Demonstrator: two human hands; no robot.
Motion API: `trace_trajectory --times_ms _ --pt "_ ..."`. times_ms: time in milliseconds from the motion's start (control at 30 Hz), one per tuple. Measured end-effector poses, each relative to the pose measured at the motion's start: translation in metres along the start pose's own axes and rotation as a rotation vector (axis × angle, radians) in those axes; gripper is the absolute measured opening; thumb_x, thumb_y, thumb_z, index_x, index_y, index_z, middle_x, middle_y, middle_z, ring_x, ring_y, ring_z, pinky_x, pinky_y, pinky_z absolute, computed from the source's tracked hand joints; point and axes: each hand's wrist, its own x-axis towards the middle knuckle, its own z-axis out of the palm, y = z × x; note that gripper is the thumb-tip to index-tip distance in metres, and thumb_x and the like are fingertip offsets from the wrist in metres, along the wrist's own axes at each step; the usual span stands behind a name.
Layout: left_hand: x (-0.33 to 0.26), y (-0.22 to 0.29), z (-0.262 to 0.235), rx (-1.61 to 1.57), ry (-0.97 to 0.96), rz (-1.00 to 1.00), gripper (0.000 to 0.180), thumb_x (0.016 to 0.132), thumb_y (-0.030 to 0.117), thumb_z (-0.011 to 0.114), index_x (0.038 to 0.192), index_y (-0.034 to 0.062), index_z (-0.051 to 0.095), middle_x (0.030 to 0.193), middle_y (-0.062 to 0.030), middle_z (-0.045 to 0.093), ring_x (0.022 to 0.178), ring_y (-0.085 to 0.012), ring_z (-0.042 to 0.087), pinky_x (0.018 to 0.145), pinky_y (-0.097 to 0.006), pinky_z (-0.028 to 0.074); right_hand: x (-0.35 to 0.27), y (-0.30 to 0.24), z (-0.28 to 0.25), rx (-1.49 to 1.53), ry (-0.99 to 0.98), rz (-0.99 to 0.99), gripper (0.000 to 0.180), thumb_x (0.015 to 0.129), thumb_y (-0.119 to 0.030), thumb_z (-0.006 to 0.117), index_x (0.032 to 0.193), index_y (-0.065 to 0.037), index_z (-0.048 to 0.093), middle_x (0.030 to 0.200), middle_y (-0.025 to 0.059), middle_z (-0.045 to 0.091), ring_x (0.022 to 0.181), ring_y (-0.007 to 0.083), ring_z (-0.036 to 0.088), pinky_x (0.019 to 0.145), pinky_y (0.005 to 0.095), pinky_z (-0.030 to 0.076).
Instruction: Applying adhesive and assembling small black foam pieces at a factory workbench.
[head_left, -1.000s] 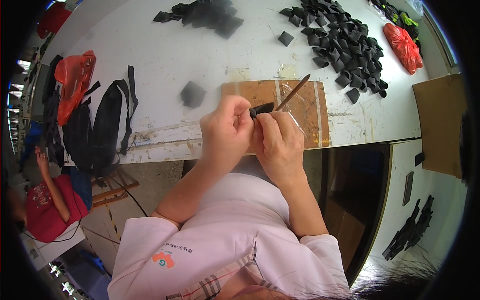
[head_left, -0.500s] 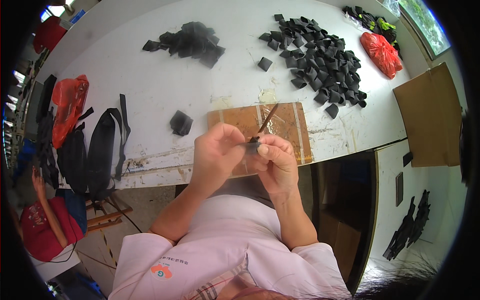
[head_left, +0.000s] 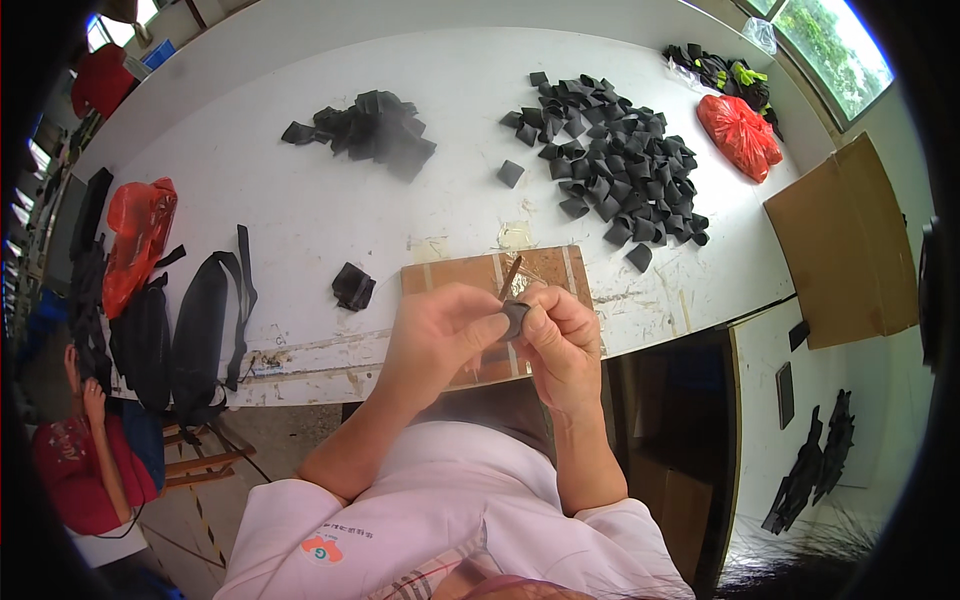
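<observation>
Both hands meet over the near edge of a brown board point(head_left: 430, 277) on the white table. My left hand point(head_left: 440, 330) and my right hand point(head_left: 565, 340) pinch one small black fabric piece point(head_left: 515, 318), which looks curved over. A thin brown stick point(head_left: 512, 278) rises from between the hands; its lower end is hidden, and I cannot tell which fingers hold it. Left of the board lies a small stack of flat black pieces point(head_left: 353, 287). Farther off to the right spreads a large heap of folded black pieces point(head_left: 620, 160).
A loose pile of black pieces point(head_left: 375, 130) lies at the far left. Black straps and bags point(head_left: 205, 320) and a red plastic bag point(head_left: 140, 240) occupy the left end. Another red bag point(head_left: 740, 135) and a cardboard box point(head_left: 850, 245) stand at right. A person in red point(head_left: 90, 465) sits at left.
The view has shifted, so the table sits lower in the picture. Between my fingers the black piece has turned and now looks curved over. The stick has become more upright.
</observation>
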Motion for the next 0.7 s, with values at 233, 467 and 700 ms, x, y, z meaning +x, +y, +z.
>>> trace_trajectory --times_ms 233,467,700 --pt "0.006 -0.006 -0.008 -0.704 -0.196 -0.253 0.007 0.084 0.003 0.053 0.089 -0.0009 0.054 0.076 -0.0109 0.060 0.037 -0.0008 0.037 0.032 -0.016 0.027 0.001 0.009 -0.006 0.419 -0.101 0.144 0.014 0.084 -0.017 0.057 0.081 -0.004 0.054 0.070 -0.0009 0.047 0.055 0.0052 0.036 0.046 0.0184 0.028" --pt "0.019 0.035 0.001 -0.888 -0.390 -0.341 0.006 0.087 0.011 0.049 0.088 0.0063 0.047 0.073 -0.0030 0.054 0.046 -0.0025 0.040 0.041 -0.017 0.034 0.015 -0.023 0.003 0.459 -0.205 0.245 0.019 0.084 -0.024 0.057 0.080 -0.005 0.054 0.068 -0.0016 0.046 0.056 0.0045 0.035 0.046 0.0173 0.026" --pt "0.041 0.005 -0.014 -0.662 -0.242 -0.276 0.008 0.084 0.010 0.054 0.089 0.0058 0.049 0.073 0.0023 0.049 0.051 -0.0044 0.043 0.044 -0.016 0.033 0.051 0.010 -0.025 0.100 -0.195 0.173 0.026 0.086 -0.027 0.055 0.068 -0.009 0.051 0.059 -0.0074 0.040 0.050 0.0023 0.030 0.045 0.0170 0.024"
